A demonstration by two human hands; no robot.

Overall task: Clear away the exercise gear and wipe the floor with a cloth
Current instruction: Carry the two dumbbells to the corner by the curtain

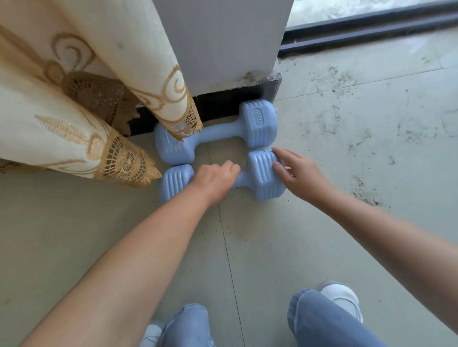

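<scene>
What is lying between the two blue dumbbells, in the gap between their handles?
Nothing: the head view shows only bare floor tile between the far dumbbell and the near dumbbell, whose handle the left hand grips.

Far dumbbell (216,129): on the floor (352,169), against the foot of the pillar (223,38); its left end under the curtain hem (187,123)
Near dumbbell (264,176): on the floor just in front of the far dumbbell, parallel to it; ends touching or nearly so
Curtain (51,101): left of the pillar; hanging over the far dumbbell's left end
Left hand (215,177): on the near dumbbell's handle, between its two ends
Right hand (298,171): at the right end of the near dumbbell; fingertips touching it
Door track (373,30): behind and right of the pillar
Feet (341,301): nearest the camera, well in front of both dumbbells
</scene>
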